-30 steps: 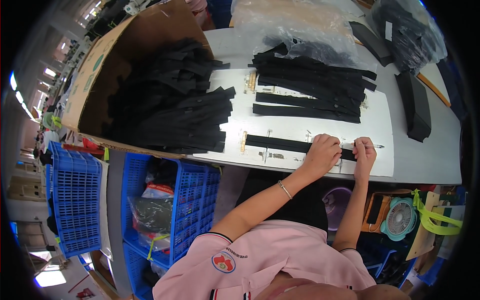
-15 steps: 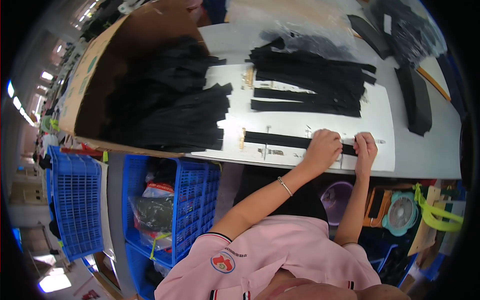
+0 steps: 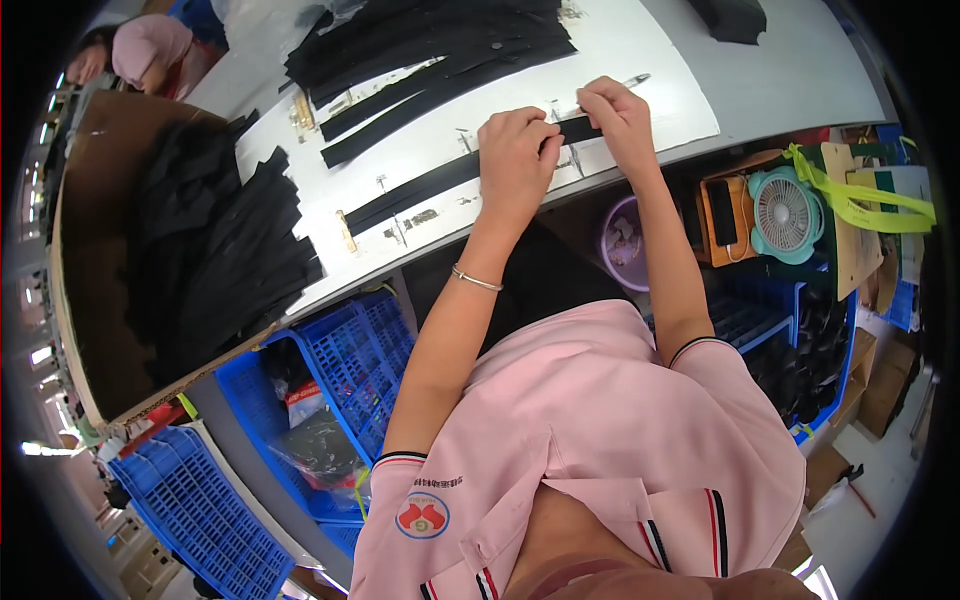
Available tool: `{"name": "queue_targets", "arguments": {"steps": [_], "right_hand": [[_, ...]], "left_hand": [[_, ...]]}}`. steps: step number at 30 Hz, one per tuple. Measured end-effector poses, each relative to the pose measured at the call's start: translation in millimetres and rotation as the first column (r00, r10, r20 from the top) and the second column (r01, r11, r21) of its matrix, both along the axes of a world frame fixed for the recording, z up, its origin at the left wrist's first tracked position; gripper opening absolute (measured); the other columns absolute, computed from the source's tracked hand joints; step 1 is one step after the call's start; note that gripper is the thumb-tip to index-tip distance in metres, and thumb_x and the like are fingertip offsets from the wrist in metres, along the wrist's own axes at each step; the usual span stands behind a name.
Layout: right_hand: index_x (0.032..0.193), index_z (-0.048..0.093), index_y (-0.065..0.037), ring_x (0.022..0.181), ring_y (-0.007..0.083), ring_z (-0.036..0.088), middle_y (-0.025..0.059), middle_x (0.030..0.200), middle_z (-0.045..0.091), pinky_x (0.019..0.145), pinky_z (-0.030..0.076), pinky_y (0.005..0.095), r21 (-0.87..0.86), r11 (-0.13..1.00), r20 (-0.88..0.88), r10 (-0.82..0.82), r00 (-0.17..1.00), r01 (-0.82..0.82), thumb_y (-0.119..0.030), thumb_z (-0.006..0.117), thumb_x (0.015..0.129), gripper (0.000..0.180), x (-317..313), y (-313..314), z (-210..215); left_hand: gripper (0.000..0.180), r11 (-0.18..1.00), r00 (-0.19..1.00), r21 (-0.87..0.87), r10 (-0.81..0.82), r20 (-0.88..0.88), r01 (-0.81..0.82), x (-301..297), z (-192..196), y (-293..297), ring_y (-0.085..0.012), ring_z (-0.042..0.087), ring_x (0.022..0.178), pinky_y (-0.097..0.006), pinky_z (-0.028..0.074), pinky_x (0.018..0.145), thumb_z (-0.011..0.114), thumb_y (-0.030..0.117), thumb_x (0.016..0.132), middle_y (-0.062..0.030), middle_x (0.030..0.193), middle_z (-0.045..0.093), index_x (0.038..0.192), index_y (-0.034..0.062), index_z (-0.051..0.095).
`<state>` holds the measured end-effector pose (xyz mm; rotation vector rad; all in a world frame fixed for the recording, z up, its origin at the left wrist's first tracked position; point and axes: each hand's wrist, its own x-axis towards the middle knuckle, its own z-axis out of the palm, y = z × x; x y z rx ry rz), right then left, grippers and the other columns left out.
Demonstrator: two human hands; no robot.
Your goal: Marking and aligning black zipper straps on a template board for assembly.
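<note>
A long black fabric strip (image 3: 415,195) lies at a slant across the marked white board (image 3: 655,65), along its near side. My left hand (image 3: 513,165) is closed over the strip right of its middle, fingers bent and thumb tucked in. At the right end my right hand (image 3: 620,128) pinches the same strip between thumb and fingers. My fingers cover parts of the strip, so its exact end is hidden. Beyond it, more black strips (image 3: 430,60) lie in a loose layered pile on the board.
An open cardboard box (image 3: 85,350) on the left holds a heap of black strips (image 3: 215,250). Blue crates (image 3: 365,350) and a purple bucket (image 3: 607,235) stand below the table edge. A small teal fan (image 3: 787,212) is at the right. Another person (image 3: 160,50) sits at the far left.
The view has turned and shifted, so the table now runs at a slant. Both hands stay at the strip, my right hand still at its right end.
</note>
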<state>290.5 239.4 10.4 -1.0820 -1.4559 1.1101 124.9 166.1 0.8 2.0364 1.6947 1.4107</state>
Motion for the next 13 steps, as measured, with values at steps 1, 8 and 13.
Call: {"name": "queue_targets", "arguments": {"steps": [1, 8, 13], "right_hand": [[0.088, 0.071, -0.001, 0.065, 0.0046, 0.051, -0.0027, 0.072, 0.062, 0.058, 0.039, 0.0226, 0.003, 0.998, 0.019, 0.055, 0.998, -0.055, -0.015, 0.070, 0.096, 0.017, -0.9, -0.8, -2.9], [0.091, 0.072, -0.002, 0.065, 0.0044, 0.052, -0.0016, 0.069, 0.062, 0.060, 0.043, 0.0234, 0.001, 0.981, 0.176, 0.190, 0.966, -0.193, -0.019, 0.071, 0.096, 0.018, -2.2, -6.8, -3.9], [0.094, 0.075, -0.003, 0.064, 0.0047, 0.055, -0.0006, 0.069, 0.065, 0.060, 0.044, 0.0230, -0.013, 0.983, 0.271, 0.182, 0.945, -0.185, -0.022, 0.072, 0.096, 0.020, -5.1, -5.8, 1.4]], "left_hand": [[0.011, 1.000, 1.000, -0.005, -0.004, -0.002, 0.004, -0.1, -0.7, -1.8, -0.0263, 0.062, 0.105, -0.041, 0.045, 0.094, 0.081, 0.012, 0.081, -0.0030, 0.108, 0.072, 0.091, 0.0084, 0.077], [0.013, 1.000, 1.000, -0.015, 0.003, -0.021, -0.003, -0.5, -1.5, -6.1, -0.0255, 0.062, 0.105, -0.040, 0.044, 0.094, 0.082, 0.013, 0.081, -0.0027, 0.108, 0.072, 0.093, 0.0085, 0.078], [0.015, 1.000, 1.000, -0.008, -0.013, -0.023, 0.013, -2.5, -3.7, -5.3, -0.0264, 0.062, 0.106, -0.041, 0.044, 0.095, 0.081, 0.014, 0.081, -0.0041, 0.109, 0.072, 0.095, 0.0089, 0.079]]}}
